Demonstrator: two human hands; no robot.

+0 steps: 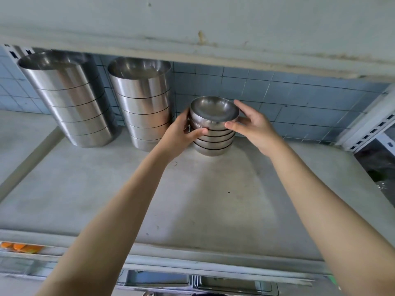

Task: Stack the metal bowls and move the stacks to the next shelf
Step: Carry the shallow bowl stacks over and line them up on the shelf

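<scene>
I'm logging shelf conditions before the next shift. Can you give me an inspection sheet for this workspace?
Surface: grey shelf, scuffed, a few dark specks.
Job's things: small bowl stack between both hands near the back; left tall stack and right tall stack of larger metal bowls at back left.
Clutter: nothing seen.
Grippers: left hand grips the small stack's left side; right hand holds its right, thumb in front, fingers behind.
Cables: nothing seen.
Surroundings: tiled wall behind, upper shelf overhead, orange items below left.

Bare left hand point(178, 136), bare right hand point(253, 128), forearms (uncovered too)
</scene>
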